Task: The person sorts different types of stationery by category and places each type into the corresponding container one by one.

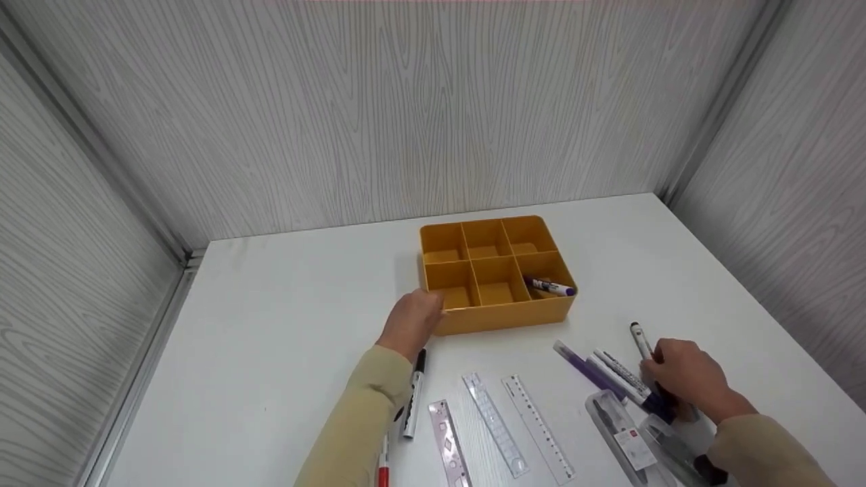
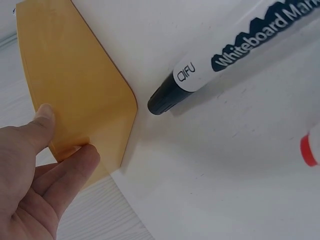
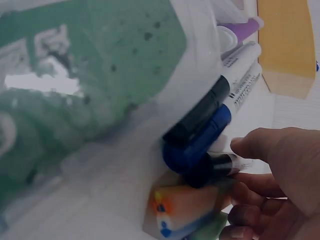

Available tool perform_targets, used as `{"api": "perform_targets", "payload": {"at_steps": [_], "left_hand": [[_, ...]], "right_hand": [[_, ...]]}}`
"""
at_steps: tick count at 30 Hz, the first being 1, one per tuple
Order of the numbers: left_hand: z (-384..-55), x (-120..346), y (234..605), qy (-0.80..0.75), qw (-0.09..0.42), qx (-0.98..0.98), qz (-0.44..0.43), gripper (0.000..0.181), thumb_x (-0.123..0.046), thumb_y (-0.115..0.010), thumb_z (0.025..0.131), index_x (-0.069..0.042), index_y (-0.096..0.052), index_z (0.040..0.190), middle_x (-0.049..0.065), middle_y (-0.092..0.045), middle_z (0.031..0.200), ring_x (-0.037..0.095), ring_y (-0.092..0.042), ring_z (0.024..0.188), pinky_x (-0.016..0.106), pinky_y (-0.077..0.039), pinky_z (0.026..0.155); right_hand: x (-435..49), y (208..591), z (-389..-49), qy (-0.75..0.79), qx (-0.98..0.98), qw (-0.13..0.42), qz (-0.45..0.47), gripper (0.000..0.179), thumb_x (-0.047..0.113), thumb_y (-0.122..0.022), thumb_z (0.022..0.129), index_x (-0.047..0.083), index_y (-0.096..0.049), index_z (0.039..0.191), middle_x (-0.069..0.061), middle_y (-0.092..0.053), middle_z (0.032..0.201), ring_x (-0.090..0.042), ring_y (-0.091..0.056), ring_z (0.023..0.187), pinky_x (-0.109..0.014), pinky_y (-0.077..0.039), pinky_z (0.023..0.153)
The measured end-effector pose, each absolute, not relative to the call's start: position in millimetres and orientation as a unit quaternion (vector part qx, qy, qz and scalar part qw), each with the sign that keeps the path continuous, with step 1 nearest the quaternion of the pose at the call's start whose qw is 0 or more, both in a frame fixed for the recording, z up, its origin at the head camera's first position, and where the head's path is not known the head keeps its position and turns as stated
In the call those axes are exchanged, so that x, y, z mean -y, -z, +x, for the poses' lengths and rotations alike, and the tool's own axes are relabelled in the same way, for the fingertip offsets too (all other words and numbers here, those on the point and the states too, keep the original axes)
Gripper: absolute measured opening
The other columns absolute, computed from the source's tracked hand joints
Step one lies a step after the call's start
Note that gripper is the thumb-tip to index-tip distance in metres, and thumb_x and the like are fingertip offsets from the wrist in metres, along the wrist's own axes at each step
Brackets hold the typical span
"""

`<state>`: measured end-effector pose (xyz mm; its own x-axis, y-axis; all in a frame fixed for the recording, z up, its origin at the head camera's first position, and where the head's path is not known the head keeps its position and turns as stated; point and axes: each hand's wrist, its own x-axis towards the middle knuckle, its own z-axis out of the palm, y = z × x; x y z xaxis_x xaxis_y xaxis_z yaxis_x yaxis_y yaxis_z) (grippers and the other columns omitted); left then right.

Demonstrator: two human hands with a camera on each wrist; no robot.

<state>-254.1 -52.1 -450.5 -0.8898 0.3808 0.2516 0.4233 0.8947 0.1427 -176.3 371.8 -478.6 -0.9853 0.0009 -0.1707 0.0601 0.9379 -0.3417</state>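
My left hand (image 1: 414, 318) grips the near left corner of a yellow six-compartment box (image 1: 500, 318), thumb outside on its wall (image 2: 75, 65). One purple-and-white marker (image 1: 551, 287) leans in the near right compartment. At the right, my right hand (image 1: 687, 368) holds a white marker with a black cap (image 3: 225, 164) between thumb and fingers, low over the table. Right beside it lie a black-capped marker (image 3: 205, 107) and a blue-capped one (image 3: 207, 130). An eraser-like block in a printed sleeve (image 3: 182, 207) is by the fingertips.
Three rulers, a pink one (image 1: 448, 443) and two clear ones (image 1: 495, 425) (image 1: 539, 429), lie in front of the box. Near my left forearm are a black-capped whiteboard marker (image 1: 414, 399) and a red-ended one (image 1: 384, 467). Clear plastic cases (image 1: 622, 436) lie at the right. Panels surround the table.
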Motion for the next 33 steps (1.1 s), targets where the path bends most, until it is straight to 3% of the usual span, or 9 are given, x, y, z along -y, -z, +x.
{"api": "perform_targets", "payload": {"at_steps": [13, 25, 33], "left_hand": [[-255.5, 50.8, 450.7, 0.113, 0.097, 0.968, -0.202, 0.022, -0.020, -0.075, 0.087, -0.002, -0.071, 0.100, 0.010, -0.074, 0.083, 0.015, -0.068, 0.070, 0.026, -0.058, 0.065], [-256.4, 52.5, 451.5, 0.108, 0.106, 0.967, -0.205, 0.020, -0.019, -0.074, 0.088, -0.002, -0.072, 0.098, 0.012, -0.074, 0.083, 0.018, -0.070, 0.070, 0.028, -0.058, 0.064], [-256.5, 52.5, 452.0, 0.112, 0.112, 0.965, -0.208, 0.024, -0.022, -0.076, 0.087, -0.001, -0.072, 0.096, 0.012, -0.073, 0.081, 0.019, -0.070, 0.070, 0.029, -0.058, 0.063]], "right_hand": [[-369.0, 481.9, -178.5, 0.179, -0.983, 0.043, 0.009, 0.026, 0.024, -0.059, 0.092, -0.002, -0.062, 0.089, -0.013, -0.064, 0.079, -0.018, -0.055, 0.061, -0.034, -0.043, 0.050], [-346.9, 444.5, -193.9, 0.207, -0.978, -0.018, -0.012, 0.023, 0.021, -0.056, 0.097, -0.002, -0.059, 0.100, -0.013, -0.063, 0.082, -0.019, -0.051, 0.064, -0.031, -0.041, 0.054], [-314.8, 423.8, -205.7, 0.214, -0.967, -0.109, -0.081, 0.017, 0.009, -0.054, 0.099, -0.007, -0.059, 0.104, -0.018, -0.065, 0.086, -0.020, -0.055, 0.066, -0.036, -0.046, 0.056]]}}
